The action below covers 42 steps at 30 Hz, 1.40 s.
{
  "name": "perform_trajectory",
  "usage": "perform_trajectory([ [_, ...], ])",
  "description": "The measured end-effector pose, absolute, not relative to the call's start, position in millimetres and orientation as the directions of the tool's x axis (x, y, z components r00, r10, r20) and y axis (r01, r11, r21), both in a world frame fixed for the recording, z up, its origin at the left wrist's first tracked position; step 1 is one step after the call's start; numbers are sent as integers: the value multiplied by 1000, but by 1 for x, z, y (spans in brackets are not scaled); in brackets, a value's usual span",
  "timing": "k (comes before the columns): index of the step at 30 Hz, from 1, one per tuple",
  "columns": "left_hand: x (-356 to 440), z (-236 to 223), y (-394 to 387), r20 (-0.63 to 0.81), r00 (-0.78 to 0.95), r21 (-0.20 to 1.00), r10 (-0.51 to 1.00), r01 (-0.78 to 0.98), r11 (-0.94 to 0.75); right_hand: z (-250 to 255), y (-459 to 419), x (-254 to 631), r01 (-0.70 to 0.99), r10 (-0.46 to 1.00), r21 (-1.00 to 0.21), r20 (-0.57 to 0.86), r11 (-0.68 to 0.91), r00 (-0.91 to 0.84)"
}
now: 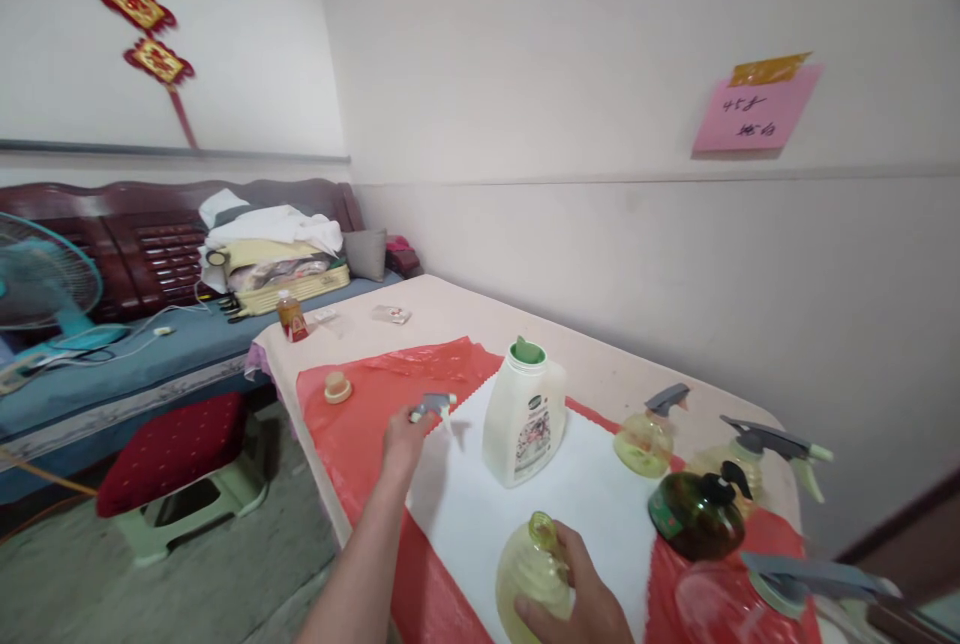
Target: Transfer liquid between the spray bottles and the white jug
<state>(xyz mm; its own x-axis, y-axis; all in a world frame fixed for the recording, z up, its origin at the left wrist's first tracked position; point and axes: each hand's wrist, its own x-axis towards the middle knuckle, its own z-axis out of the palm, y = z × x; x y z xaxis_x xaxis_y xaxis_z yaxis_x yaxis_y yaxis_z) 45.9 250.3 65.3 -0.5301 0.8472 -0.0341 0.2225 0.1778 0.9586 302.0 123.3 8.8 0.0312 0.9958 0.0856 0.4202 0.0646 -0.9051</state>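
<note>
My left hand (403, 438): pinched on one spray head (435, 405). My right (586, 606): clamped round one uncapped bottle (523, 567), steadying it upright.

On your table (600, 364), the jug (525, 419) stands on the paper (592, 494), with the cap (337, 387) to its left and the pump bottle (697, 514) to its right.

1 teal fan (46, 272), red-topped stool (176, 446), grey cushion (365, 255) — pink note (756, 114) on white wall (525, 74)
</note>
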Motion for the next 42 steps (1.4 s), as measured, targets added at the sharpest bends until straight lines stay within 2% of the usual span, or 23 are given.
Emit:
perform_trajectory([
  [4,51,36,263,-128,-469,854,874,395,338,5,128,289,384,991,-918,127,102,40],
  [10,49,23,252,-102,-522,739,847,530,416,-10,131,289,426,979,-882,169,201,-110],
  [14,51,33,249,-31,-535,740,844,556,379,-16,130,291,388,968,-889,203,245,-146],
  [17,68,47,254,53,-459,794,887,558,241,-9,128,294,422,978,-889,113,177,-173],
  [20,101,62,258,132,-318,858,939,512,53,0,126,300,433,984,-895,34,108,-176],
  [23,138,72,259,175,-228,896,958,439,-59,2,122,307,391,984,-918,-10,60,-176],
  [28,170,80,255,163,-202,926,966,368,-80,0,117,320,286,983,-958,-28,26,-183],
  [32,170,89,251,150,-220,935,964,347,-66,7,115,334,300,985,-953,-20,32,-169],
  [37,169,122,233,225,-244,940,943,308,-145,28,113,345,180,997,-981,64,70,-40],
  [40,173,158,209,280,-240,953,929,189,-238,45,115,349,-4,992,-995,95,96,80],
  [42,178,181,188,300,-245,941,922,-81,-328,57,118,358,-136,975,-978,137,161,175],
])
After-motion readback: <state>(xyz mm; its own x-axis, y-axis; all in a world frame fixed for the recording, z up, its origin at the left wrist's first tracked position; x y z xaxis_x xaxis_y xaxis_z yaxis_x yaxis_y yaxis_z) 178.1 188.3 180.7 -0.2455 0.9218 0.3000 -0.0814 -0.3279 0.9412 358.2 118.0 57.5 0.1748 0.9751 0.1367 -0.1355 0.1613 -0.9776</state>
